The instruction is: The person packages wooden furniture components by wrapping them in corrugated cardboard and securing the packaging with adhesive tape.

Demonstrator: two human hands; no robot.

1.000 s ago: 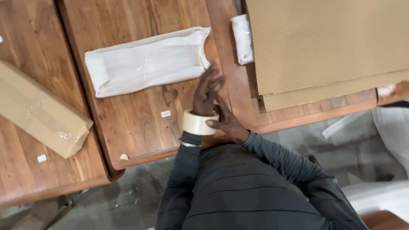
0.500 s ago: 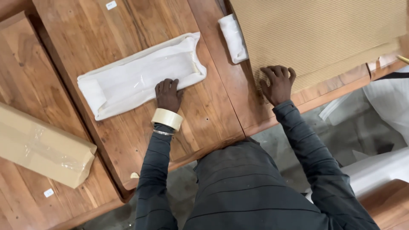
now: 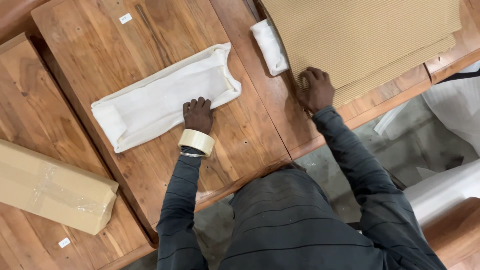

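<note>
1. The left hand (image 3: 198, 114) lay knuckles up, fingers curled, pressing on the near long edge of a long white foam-wrapped bundle (image 3: 165, 97); it pinned the wrap rather than clamping it; a roll of pale tape (image 3: 196, 142) sat round that wrist like a bangle.
2. The bundle lay slantwise across the middle of a wooden tabletop (image 3: 250, 135), one end towards the far right, the other towards the near left.
3. The right hand (image 3: 315, 90) rested on the near left corner of a stack of brown corrugated cardboard sheets (image 3: 365, 40); its fingers (image 3: 306, 79) bent over the sheet's edge; whether they gripped it or only touched it could not be told.
4. The cardboard covered the far right of the bench and hung towards its right edge.
5. A small white foam roll (image 3: 270, 47) lay just beside the cardboard's left edge, apart from the bundle.
6. A long parcel in brown paper and clear tape (image 3: 52, 187) lay on the neighbouring wooden top at the near left, well apart from both hands.
</note>
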